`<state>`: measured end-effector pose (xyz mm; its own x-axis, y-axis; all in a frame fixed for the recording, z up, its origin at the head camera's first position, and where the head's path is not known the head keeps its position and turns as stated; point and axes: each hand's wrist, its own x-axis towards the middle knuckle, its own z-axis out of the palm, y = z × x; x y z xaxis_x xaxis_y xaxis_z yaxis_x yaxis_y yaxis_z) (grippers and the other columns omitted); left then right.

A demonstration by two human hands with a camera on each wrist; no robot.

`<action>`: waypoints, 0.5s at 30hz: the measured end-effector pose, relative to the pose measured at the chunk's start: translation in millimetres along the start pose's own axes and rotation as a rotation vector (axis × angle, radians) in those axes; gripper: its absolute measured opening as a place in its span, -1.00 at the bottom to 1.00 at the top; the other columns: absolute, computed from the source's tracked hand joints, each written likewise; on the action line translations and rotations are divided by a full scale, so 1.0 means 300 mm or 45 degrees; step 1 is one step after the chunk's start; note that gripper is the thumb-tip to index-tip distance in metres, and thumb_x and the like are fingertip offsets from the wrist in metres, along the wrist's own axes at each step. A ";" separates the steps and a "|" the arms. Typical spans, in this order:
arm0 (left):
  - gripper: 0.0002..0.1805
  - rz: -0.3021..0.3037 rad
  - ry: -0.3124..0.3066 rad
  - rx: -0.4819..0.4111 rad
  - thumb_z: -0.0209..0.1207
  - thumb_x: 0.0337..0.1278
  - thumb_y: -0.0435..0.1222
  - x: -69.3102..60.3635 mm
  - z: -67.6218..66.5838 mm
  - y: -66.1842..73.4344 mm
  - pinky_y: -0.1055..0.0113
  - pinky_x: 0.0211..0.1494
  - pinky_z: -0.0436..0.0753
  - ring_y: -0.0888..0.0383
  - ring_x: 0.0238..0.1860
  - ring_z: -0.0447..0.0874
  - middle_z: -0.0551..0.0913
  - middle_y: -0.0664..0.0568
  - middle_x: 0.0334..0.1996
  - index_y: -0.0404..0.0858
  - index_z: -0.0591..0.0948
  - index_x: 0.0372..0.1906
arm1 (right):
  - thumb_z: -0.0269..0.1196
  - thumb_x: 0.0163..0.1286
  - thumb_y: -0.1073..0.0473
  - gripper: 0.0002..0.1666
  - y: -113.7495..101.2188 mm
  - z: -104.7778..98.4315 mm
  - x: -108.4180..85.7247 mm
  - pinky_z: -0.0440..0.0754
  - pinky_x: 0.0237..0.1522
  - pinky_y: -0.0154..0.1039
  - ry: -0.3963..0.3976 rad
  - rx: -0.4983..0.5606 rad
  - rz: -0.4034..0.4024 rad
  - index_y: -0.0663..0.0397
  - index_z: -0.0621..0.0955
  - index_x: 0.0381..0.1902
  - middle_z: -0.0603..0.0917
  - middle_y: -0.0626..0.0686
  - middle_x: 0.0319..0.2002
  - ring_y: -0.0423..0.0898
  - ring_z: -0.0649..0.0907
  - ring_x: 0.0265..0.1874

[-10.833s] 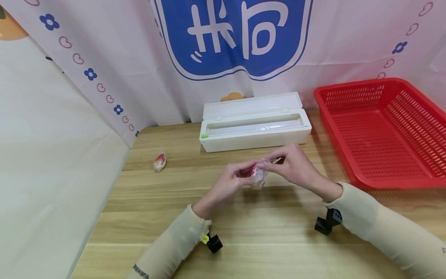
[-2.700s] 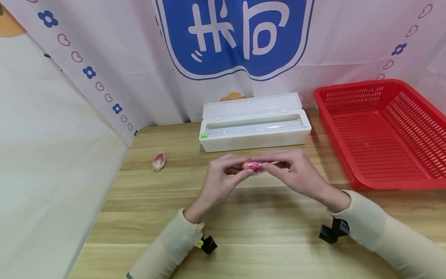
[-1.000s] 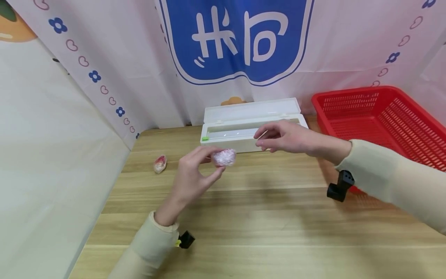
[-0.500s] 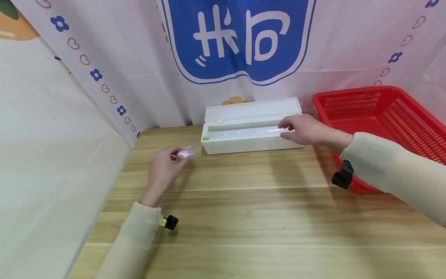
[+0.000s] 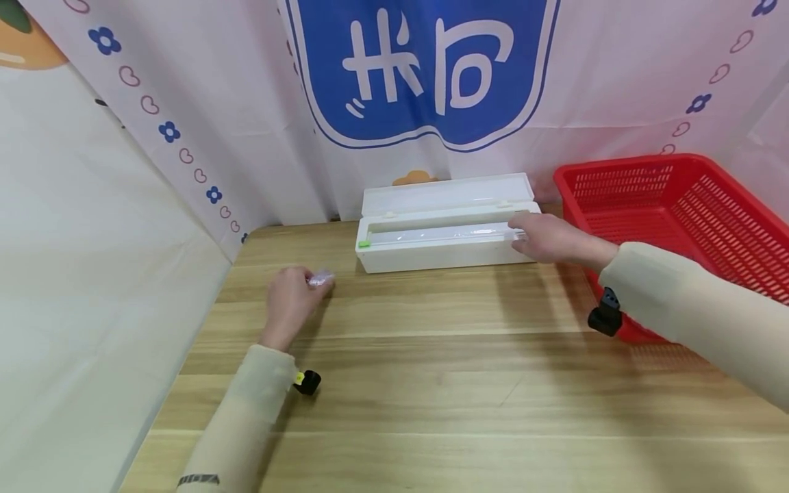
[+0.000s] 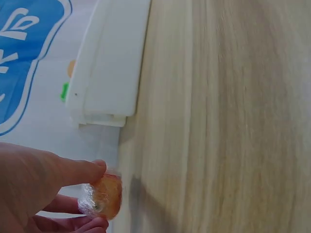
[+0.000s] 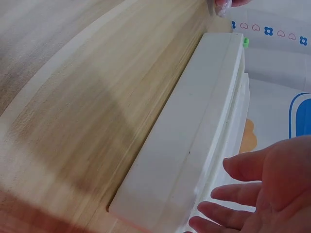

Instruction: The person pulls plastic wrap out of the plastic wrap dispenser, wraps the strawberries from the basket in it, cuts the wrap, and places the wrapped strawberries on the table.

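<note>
At the table's left side, my left hand (image 5: 288,301) pinches a small bundle (image 5: 320,278) wrapped in clear film. The left wrist view shows this film-wrapped bundle (image 6: 108,195) as reddish orange, between thumb and fingers just above the wood. My right hand (image 5: 545,236) is over the right end of a white cling film box (image 5: 431,260), whose lid (image 5: 450,195) is raised. A roll of cling film (image 5: 431,235) lies inside. In the right wrist view, the fingers (image 7: 238,193) are spread and gently bent; whether they touch the film is unclear.
A red plastic basket (image 5: 653,198) stands to the right of the box, partly behind the right forearm. Wooden tabletop (image 5: 419,383) spreads in front of the hands. A printed white cloth (image 5: 259,137) hangs behind the table.
Both hands were together on the bundle; they have since parted. The left hand carried it left and down, hiding the spot where another wrapped piece lay. The right hand moved to the box.
</note>
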<state>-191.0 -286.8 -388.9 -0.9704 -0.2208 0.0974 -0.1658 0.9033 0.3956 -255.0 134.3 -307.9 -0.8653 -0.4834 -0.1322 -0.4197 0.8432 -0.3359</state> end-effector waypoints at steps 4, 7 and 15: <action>-0.52 -0.014 -0.002 0.030 0.28 0.19 0.04 0.009 0.016 -0.008 0.25 -0.34 0.60 -0.03 -0.32 0.63 0.72 -0.22 -0.28 -0.38 0.70 -0.24 | 0.18 0.40 0.24 -0.44 0.006 0.013 0.003 0.54 0.20 0.26 -0.014 -0.018 -0.013 0.40 0.41 0.29 0.54 0.42 0.19 0.26 0.57 0.07; -0.54 -0.003 0.014 0.034 0.29 0.17 0.02 0.014 0.030 -0.014 0.23 -0.34 0.60 -0.03 -0.35 0.64 0.72 -0.22 -0.32 -0.38 0.71 -0.30 | 0.18 0.39 0.23 -0.47 0.008 0.022 0.005 0.59 0.15 0.20 -0.014 -0.042 -0.005 0.39 0.46 0.26 0.57 0.40 0.14 0.21 0.58 0.00; -0.54 0.020 0.065 0.054 0.31 0.15 0.00 0.024 0.050 -0.012 0.05 -0.12 0.52 -0.09 -0.31 0.64 0.73 -0.23 -0.31 -0.38 0.71 -0.29 | 0.21 0.38 0.19 -0.49 0.001 0.030 0.002 0.67 0.00 0.08 -0.009 -0.142 -0.006 0.36 0.51 0.22 0.59 0.38 0.12 0.15 0.59 -0.10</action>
<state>-200.2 -286.0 -403.3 -0.9629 -0.2240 0.1502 -0.1591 0.9214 0.3545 -253.1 132.2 -316.5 -0.8617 -0.4885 -0.1376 -0.4517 0.8618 -0.2308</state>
